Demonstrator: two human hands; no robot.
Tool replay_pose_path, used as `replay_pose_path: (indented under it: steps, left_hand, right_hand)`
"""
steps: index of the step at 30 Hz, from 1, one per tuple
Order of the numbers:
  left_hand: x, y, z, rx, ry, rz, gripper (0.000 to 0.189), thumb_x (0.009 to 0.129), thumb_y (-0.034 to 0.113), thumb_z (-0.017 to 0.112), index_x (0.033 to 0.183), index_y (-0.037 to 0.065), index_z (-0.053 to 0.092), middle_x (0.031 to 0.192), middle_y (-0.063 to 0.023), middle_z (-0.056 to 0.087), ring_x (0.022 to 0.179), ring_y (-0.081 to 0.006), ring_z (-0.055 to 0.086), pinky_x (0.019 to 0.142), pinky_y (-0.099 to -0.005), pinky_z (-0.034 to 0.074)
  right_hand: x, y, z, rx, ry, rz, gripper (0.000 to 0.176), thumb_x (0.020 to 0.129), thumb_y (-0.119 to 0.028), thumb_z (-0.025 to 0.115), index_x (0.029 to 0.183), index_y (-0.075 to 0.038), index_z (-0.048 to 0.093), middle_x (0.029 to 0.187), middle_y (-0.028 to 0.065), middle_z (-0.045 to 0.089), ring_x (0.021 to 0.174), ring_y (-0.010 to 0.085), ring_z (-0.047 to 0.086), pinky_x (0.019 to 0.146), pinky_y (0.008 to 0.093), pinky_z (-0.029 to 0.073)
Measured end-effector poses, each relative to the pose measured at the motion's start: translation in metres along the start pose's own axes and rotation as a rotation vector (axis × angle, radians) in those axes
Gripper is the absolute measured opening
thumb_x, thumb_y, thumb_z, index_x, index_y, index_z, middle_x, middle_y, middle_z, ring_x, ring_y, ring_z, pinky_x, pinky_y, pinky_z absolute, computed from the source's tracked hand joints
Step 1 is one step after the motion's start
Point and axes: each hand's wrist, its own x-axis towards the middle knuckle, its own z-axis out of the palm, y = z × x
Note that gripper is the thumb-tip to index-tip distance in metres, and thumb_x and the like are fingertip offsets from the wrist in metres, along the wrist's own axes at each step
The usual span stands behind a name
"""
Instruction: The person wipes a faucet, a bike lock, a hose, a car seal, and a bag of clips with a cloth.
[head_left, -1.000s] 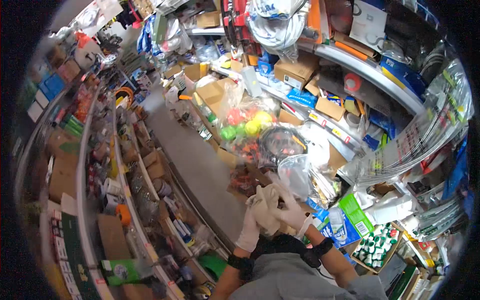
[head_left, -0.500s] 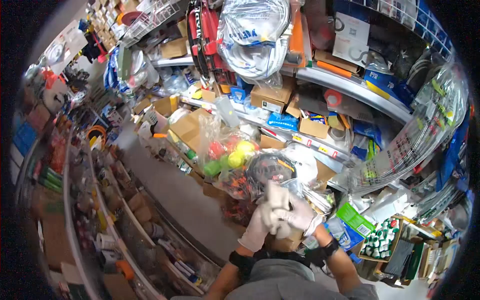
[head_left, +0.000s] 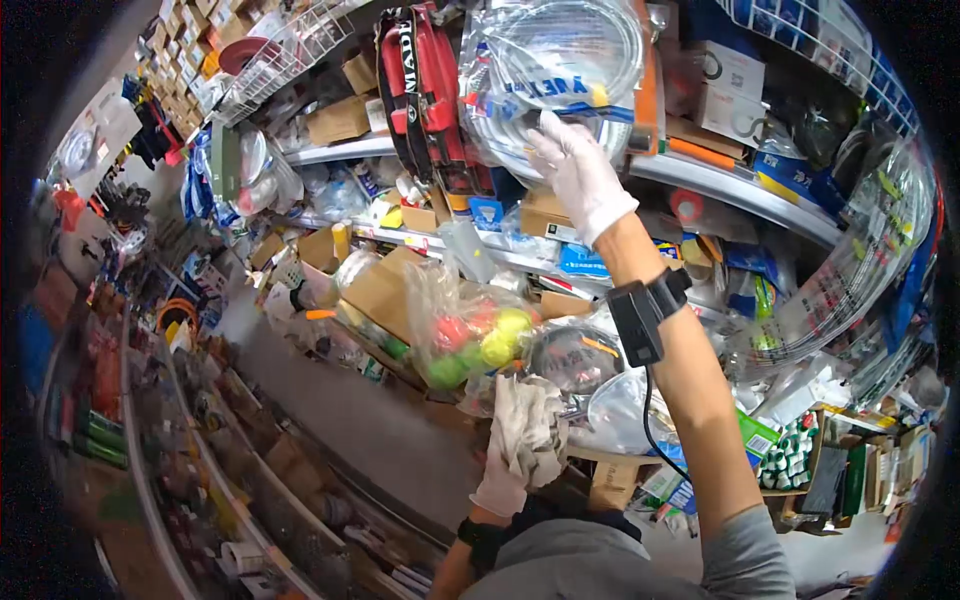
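My left hand (head_left: 496, 482), in a white glove, is closed on a crumpled, greyish-white rag (head_left: 536, 432) low in the middle of the view. Raised up and forward, my gloved right hand (head_left: 580, 178) has its fingers stretched out and holds nothing. Its fingertips overlap the lower part of a clear plastic bag with a coiled white hose (head_left: 560, 50) and blue lettering. Left of that bag hangs a red and black tool bag (head_left: 430, 95). Under my right hand sits a cardboard box (head_left: 545, 212) on the shelf.
A clear bag of red, green and yellow balls (head_left: 480, 340) lies beyond the rag, beside a wrapped black coil (head_left: 575, 358). Bagged hoses (head_left: 850, 270) hang at the right. A box of green and white bottles (head_left: 790, 455) stands low right. Shelves (head_left: 150, 480) line the left of the aisle.
My right hand has left the rag and risen to the bagged hose, its fingers now stretched out. The rag stays in my left hand, which has moved slightly left.
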Motion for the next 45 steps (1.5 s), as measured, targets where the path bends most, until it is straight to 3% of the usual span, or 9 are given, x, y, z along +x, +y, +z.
replay_pose_path:
  steps: [14, 17, 20, 29, 32, 35, 37, 40, 45]
  left_hand:
    - [0.02, -0.018, -0.008, 0.117, 0.015, 0.192, 0.074, 0.09, -0.001, 0.056, 0.155, 0.006, 0.019, 0.147, -0.0089, 0.04, 0.129, -0.0202, 0.046, 0.1, -0.0328, 0.044]
    - [0.023, -0.022, -0.006, -0.558, 0.089, -0.124, 0.076, 0.088, -0.003, 0.057, 0.154, 0.006, 0.02, 0.147, -0.0071, 0.04, 0.133, -0.0206, 0.043, 0.101, -0.0304, 0.043]
    - [0.019, 0.0, 0.01, 0.527, 0.084, 0.364, 0.07, 0.092, -0.002, 0.051, 0.155, 0.008, 0.021, 0.145, -0.0047, 0.044, 0.118, -0.0152, 0.053, 0.088, -0.0239, 0.048]
    - [0.044, -0.033, 0.007, -1.077, -0.207, -0.205, 0.051, 0.104, 0.026, 0.038, 0.152, 0.01, 0.028, 0.14, -0.0055, 0.051, 0.076, -0.0069, 0.056, 0.052, -0.0172, 0.044]
    - [0.049, -0.021, 0.026, -0.932, 0.461, -0.491, 0.051, 0.105, 0.034, 0.032, 0.152, 0.013, 0.03, 0.142, -0.0045, 0.049, 0.067, -0.0066, 0.055, 0.044, -0.0176, 0.04]
    - [0.046, -0.086, -0.021, -0.856, 0.26, -0.382, 0.049, 0.105, 0.033, 0.034, 0.15, 0.014, 0.034, 0.138, -0.004, 0.053, 0.059, -0.0064, 0.053, 0.04, -0.0183, 0.037]
    - [0.06, -0.118, -0.046, -0.495, -0.515, 0.372, 0.047, 0.105, 0.035, 0.035, 0.148, 0.015, 0.037, 0.129, -0.0016, 0.059, 0.054, -0.0068, 0.049, 0.041, -0.0187, 0.036]
    - [0.025, -0.071, -0.019, -0.771, 0.214, -0.335, 0.046, 0.105, 0.036, 0.035, 0.147, 0.016, 0.039, 0.109, 0.0009, 0.064, 0.051, -0.0067, 0.045, 0.041, -0.0206, 0.033]
    - [0.017, -0.097, -0.032, -0.732, 0.12, -0.228, 0.044, 0.104, 0.04, 0.036, 0.139, 0.017, 0.048, 0.078, 0.0024, 0.057, 0.046, -0.0086, 0.039, 0.042, -0.0243, 0.033]
  right_hand:
    - [0.03, -0.016, 0.024, 0.185, 0.177, -0.031, 0.056, 0.085, -0.031, 0.076, 0.127, -0.005, 0.05, 0.116, 0.0107, 0.061, 0.097, 0.0265, 0.065, 0.079, 0.0361, 0.056]
    - [0.032, -0.023, 0.018, 0.11, 0.189, 0.089, 0.052, 0.092, -0.035, 0.066, 0.128, -0.002, 0.048, 0.12, 0.0205, 0.06, 0.095, 0.0322, 0.069, 0.071, 0.037, 0.057]
    - [0.016, -0.034, 0.018, -0.071, 0.128, 0.147, 0.067, 0.095, -0.044, 0.06, 0.136, 0.004, 0.04, 0.133, 0.0284, 0.052, 0.116, 0.0334, 0.06, 0.092, 0.037, 0.052]
    - [0.0, -0.055, 0.011, -0.479, 0.086, 0.215, 0.071, 0.096, -0.062, 0.041, 0.111, 0.004, 0.062, 0.103, 0.0176, 0.072, 0.085, 0.0216, 0.072, 0.067, 0.0279, 0.053]
    - [0.001, -0.046, 0.009, -0.541, 0.124, 0.115, 0.064, 0.097, -0.056, 0.046, 0.107, 0.005, 0.063, 0.095, 0.016, 0.073, 0.08, 0.0206, 0.072, 0.064, 0.028, 0.053]
    - [-0.006, -0.039, 0.019, -0.601, 0.133, -0.098, 0.055, 0.097, -0.048, 0.053, 0.102, 0.006, 0.064, 0.09, 0.0149, 0.073, 0.077, 0.0198, 0.072, 0.061, 0.0269, 0.053]
    - [-0.008, -0.038, 0.027, -0.504, 0.201, -0.238, 0.044, 0.093, -0.039, 0.064, 0.097, 0.005, 0.065, 0.094, 0.0132, 0.072, 0.079, 0.0176, 0.072, 0.064, 0.0264, 0.055]
    - [0.01, -0.026, 0.021, -0.335, 0.181, -0.239, 0.048, 0.091, -0.042, 0.067, 0.104, 0.005, 0.061, 0.101, 0.0144, 0.069, 0.085, 0.0187, 0.071, 0.068, 0.0281, 0.057]
    - [0.007, -0.033, 0.023, -0.04, 0.104, -0.028, 0.056, 0.09, -0.044, 0.068, 0.114, 0.004, 0.057, 0.106, 0.0139, 0.066, 0.093, 0.0208, 0.069, 0.07, 0.0293, 0.057]
